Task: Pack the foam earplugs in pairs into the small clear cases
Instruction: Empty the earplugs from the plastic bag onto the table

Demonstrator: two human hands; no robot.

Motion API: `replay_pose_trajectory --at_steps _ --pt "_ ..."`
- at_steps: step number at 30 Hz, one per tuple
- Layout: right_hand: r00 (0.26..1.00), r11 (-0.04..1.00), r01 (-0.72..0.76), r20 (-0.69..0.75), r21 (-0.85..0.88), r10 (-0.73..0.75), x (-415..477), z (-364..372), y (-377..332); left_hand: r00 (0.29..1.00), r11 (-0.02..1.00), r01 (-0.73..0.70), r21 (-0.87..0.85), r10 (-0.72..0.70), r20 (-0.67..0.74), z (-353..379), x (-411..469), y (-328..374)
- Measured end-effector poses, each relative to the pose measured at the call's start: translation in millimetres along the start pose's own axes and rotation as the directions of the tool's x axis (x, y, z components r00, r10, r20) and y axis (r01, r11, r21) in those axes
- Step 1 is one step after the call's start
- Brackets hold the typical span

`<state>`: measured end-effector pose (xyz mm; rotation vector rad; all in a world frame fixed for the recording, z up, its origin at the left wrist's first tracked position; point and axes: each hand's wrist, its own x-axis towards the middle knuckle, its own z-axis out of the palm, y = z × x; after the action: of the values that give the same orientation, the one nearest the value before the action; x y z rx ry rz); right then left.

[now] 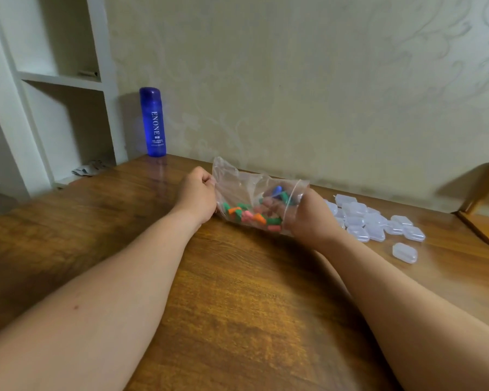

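A clear plastic bag (237, 184) lies on the wooden table (237, 292), holding several foam earplugs (251, 217) in orange, green, pink and blue. My left hand (196, 193) grips the bag's left edge with curled fingers. My right hand (305, 214) is pushed into the bag's open mouth, and its fingers are curled around a blue and a green earplug. To the right of that hand lies a cluster of several small clear cases (373, 221), lids down, with one case (404, 252) lying apart nearer to me.
A tall blue bottle (153, 122) stands at the table's back left against the wall. White shelves (57, 80) rise on the left. A wooden chair (483, 198) is at the far right edge.
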<state>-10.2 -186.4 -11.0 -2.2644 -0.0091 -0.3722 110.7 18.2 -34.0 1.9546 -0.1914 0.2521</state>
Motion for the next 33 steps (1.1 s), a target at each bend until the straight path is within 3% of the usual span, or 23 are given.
replay_pose_trajectory --at_steps 3,6,13,19,24,29,33 --pt "0.997 0.992 -0.039 -0.056 0.123 0.046 -0.3 1.9 1.6 0.999 0.995 -0.036 0.093 0.037 -0.013 1.0 -0.3 0.3" --pt "0.986 0.994 -0.017 -0.166 0.107 0.035 2.9 8.9 3.3 0.998 0.99 -0.052 0.129 0.057 -0.028 -3.4 0.6 -2.6" --pt "0.967 0.995 0.098 -0.241 0.035 -0.087 0.0 17.7 -1.0 0.998 0.988 -0.057 0.146 0.057 0.004 -14.6 5.3 -9.2" --pt "0.98 0.998 0.051 -0.192 0.04 -0.042 -3.4 16.8 -0.5 0.998 0.984 -0.062 0.166 0.057 0.033 -13.5 6.7 -9.3" --pt "0.977 0.989 0.063 -0.193 -0.135 -0.088 -1.3 17.2 0.2 0.996 0.982 -0.072 0.177 0.061 0.066 -11.3 7.1 -8.8" --pt "0.991 0.99 -0.055 -0.118 0.129 0.07 2.4 16.4 10.1 0.996 0.979 -0.079 0.186 0.068 0.064 -9.9 7.7 -10.1" --pt "0.973 0.991 -0.05 -0.217 0.128 0.078 0.5 10.1 13.8 0.996 0.97 -0.087 0.228 0.077 0.053 -15.7 11.8 -13.3"
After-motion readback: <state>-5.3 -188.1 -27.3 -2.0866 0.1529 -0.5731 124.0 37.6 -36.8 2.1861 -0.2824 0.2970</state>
